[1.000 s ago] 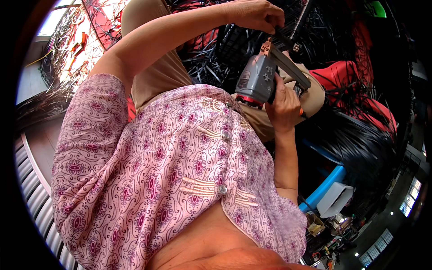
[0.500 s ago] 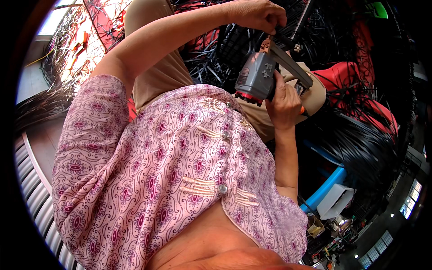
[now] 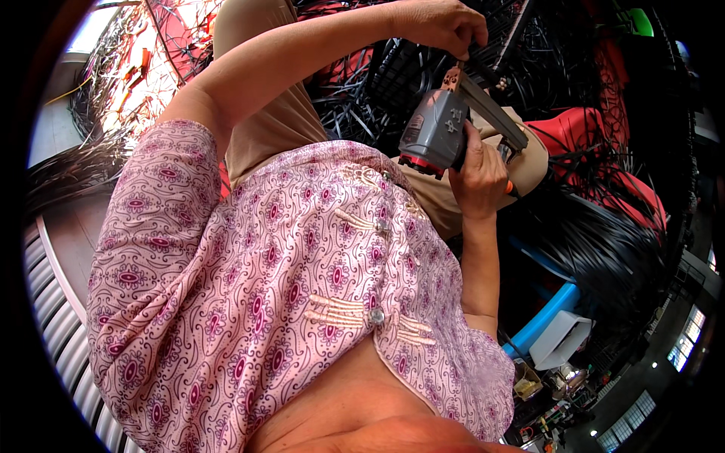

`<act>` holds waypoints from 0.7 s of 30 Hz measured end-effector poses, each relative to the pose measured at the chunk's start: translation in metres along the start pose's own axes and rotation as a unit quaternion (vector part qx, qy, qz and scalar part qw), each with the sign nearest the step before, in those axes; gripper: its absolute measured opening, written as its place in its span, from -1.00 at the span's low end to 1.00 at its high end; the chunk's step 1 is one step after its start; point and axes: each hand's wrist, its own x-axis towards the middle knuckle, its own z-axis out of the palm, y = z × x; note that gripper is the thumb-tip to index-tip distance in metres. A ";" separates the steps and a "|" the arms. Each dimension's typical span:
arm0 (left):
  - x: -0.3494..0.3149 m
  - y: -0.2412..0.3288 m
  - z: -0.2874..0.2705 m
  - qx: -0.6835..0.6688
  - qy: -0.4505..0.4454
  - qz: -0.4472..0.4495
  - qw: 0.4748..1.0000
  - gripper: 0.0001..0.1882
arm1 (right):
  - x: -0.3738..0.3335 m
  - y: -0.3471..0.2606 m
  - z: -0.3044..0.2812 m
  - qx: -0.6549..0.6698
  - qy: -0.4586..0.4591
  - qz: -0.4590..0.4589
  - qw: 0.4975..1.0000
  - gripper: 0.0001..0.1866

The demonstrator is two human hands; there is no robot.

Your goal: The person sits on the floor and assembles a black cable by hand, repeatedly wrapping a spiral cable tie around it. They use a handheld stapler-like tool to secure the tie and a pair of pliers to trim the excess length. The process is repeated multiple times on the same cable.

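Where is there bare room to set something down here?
The brown surface at left looks bare, bordered by the dark strip bundle, silver ribbed bars and patterned sleeve. Loose black strips crowd around the left hand and grey power tool.

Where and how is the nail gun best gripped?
The nail gun looks best held by its handle, from the person's right, where the right hand grips: its grey body seems too bulky to wrap, and the magazine slants alongside. The handle is mostly hidden.

Left hand (image 3: pixel 442 26) angled downward, fingertips pinched — right hand (image 3: pixel 481 177) below, thumb raised.
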 end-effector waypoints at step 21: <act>0.000 -0.003 0.002 0.002 0.007 0.000 1.000 -0.65 | -0.001 0.001 0.000 0.002 -0.007 0.008 1.000 -0.34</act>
